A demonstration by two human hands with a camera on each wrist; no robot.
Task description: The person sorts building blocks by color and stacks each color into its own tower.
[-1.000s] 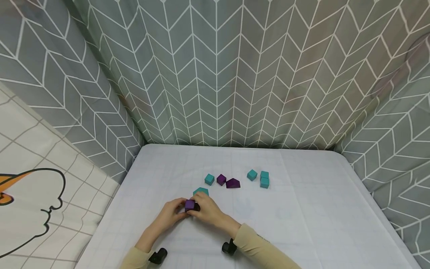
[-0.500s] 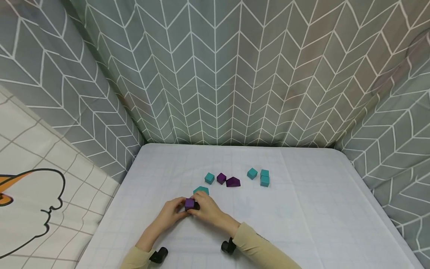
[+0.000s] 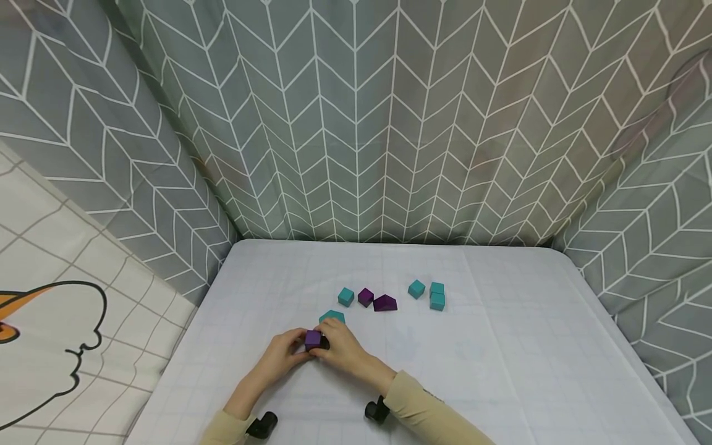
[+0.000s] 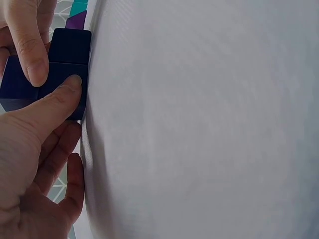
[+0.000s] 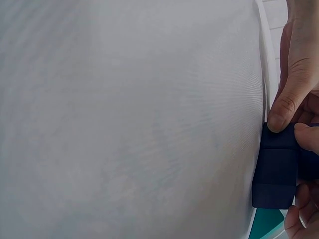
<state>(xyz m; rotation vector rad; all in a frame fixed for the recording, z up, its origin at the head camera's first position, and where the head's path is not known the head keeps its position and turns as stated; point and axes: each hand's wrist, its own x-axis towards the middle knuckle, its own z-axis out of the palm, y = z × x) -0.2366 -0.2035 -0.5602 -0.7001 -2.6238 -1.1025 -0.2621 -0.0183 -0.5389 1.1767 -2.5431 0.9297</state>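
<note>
Both hands hold one cluster of joined dark blocks. In the head view a purple cube (image 3: pixel 313 339) tops it, with a blackish part at its right. My left hand (image 3: pixel 282 357) grips from the left; its thumb (image 4: pixel 57 102) presses on a lower block (image 4: pixel 70 46) in the left wrist view. From the right, my right hand (image 3: pixel 346 351) pinches the cluster, its thumb (image 4: pixel 30 55) lying at the raised cube. The blocks (image 5: pixel 276 167) look dark blue in the right wrist view. Fingers hide part of the cluster. A teal angled block (image 3: pixel 332 316) lies just beyond the right fingers.
Farther back on the white-covered table (image 3: pixel 500 346) lie a teal cube (image 3: pixel 346 296), a purple cube (image 3: pixel 365 297) and a purple angled block (image 3: pixel 385 303). Right of them are a teal cube (image 3: pixel 416 288) and two touching teal cubes (image 3: pixel 437 301). A patterned curtain (image 3: pixel 356 154) hangs behind.
</note>
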